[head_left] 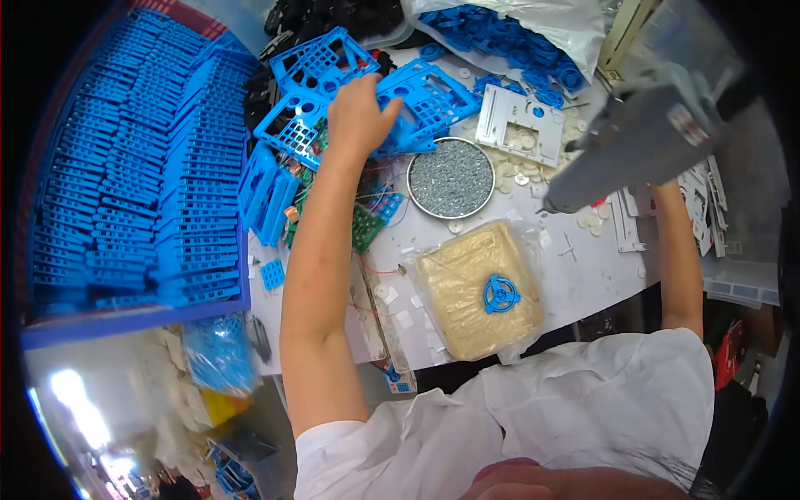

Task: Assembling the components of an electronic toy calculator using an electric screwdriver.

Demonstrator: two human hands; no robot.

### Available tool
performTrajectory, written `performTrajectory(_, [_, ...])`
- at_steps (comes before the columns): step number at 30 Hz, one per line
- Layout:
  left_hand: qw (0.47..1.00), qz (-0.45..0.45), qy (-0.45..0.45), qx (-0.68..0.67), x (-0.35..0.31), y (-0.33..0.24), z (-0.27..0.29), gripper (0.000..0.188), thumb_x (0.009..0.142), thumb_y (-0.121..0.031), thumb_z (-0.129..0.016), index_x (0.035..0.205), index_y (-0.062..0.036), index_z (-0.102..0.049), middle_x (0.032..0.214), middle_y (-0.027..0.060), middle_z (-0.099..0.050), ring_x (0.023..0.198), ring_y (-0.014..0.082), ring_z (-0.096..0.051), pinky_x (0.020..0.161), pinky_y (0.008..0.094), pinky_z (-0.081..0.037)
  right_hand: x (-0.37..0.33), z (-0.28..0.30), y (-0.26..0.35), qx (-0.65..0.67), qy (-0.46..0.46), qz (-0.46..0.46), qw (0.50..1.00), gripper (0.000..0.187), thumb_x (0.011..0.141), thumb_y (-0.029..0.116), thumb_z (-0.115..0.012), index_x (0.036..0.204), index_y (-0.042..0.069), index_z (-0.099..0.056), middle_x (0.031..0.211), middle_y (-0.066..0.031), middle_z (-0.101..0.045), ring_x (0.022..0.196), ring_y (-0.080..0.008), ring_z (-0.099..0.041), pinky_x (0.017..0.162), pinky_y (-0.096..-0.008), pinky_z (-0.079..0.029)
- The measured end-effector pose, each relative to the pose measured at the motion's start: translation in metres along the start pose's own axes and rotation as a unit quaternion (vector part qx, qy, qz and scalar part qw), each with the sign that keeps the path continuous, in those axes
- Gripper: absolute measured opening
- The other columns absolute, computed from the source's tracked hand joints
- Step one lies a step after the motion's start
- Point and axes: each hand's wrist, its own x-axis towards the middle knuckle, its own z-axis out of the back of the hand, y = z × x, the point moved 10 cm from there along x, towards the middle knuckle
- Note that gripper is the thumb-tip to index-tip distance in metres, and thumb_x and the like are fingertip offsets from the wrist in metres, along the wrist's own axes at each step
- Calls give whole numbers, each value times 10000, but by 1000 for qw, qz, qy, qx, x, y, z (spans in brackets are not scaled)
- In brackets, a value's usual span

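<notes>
Looks like smooth, satiny plastic on the blue frames point(414, 123) and white panel point(542, 137). Glints like rough metal in the grey bits point(452, 177), crinkled film point(520, 346) around the tan block point(457, 287).

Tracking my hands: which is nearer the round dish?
Left. The left hand is beyond the dish and to its left; the right hand, mostly hidden by the gray tool, is farther off to its right.

The left arm point(319, 275) stretches forward, the left hand point(358, 118) palm down with fingers point(364, 82) bent and thumb point(391, 110) spread to the right. The right forearm point(677, 250) reaches forward too, the right hand hidden.
</notes>
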Motion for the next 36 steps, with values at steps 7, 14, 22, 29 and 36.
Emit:
performTrajectory(7, [965, 94, 244, 35, 41, 23, -59, 620, 871, -515, -729, 1346, -121, -667, 1300, 143, -692, 1233, 326, -632, 1066, 555, -397, -10, 82, 29, 171, -54, -38, 983, 438, 812, 373, -796, 1022, -1, -707, 936, -152, -708, 835, -338, -661, 763, -413, -477])
performTrajectory(14, [960, 97, 165, -202, 41, 32, 23, 479, 895, -312, -751, 1248, 6, -684, 1070, 148, -736, 929, 232, -707, 830, 363, -552, -80, 151, 39, 359, -61, 8, 931, 203, 914, 157, -722, 897, 8, -586, 809, 5, -498, 752, -82, -486, 660, -259, -387])
performTrajectory(22, [842, 244, 129, -462, -77, 12, 99, 412, 978, -243, -670, 1313, -5, -629, 987, 51, -713, 834, 104, -646, 684, 268, -506, -134, 114, 163, 684, 58, 58, 725, 137, 931, 112, -686, 996, -3, -650, 952, -2, -617, 876, -89, -561, 777, -246, -445])
performTrajectory(29, [762, 296, 180, -547, -177, -31, 96, 433, 964, -116, -681, 1347, 56, -573, 1000, 82, -723, 825, 102, -669, 619, 236, -536, -93, 93, 288, 764, 158, 122, 614, 270, 932, 212, -706, 1082, -13, -707, 1342, -121, -621, 1172, -232, -617, 1020, -380, -472])
performTrajectory(36, [631, 306, 72, -709, -211, -36, 107, 774, 974, -379, -676, 1542, 36, -351, 1238, 170, -645, 1010, 224, -660, 842, 361, -545, -87, 32, 351, 808, 326, -19, 490, 200, 963, 178, -717, 987, -19, -692, 1119, -123, -723, 911, -163, -702, 831, -305, -570])
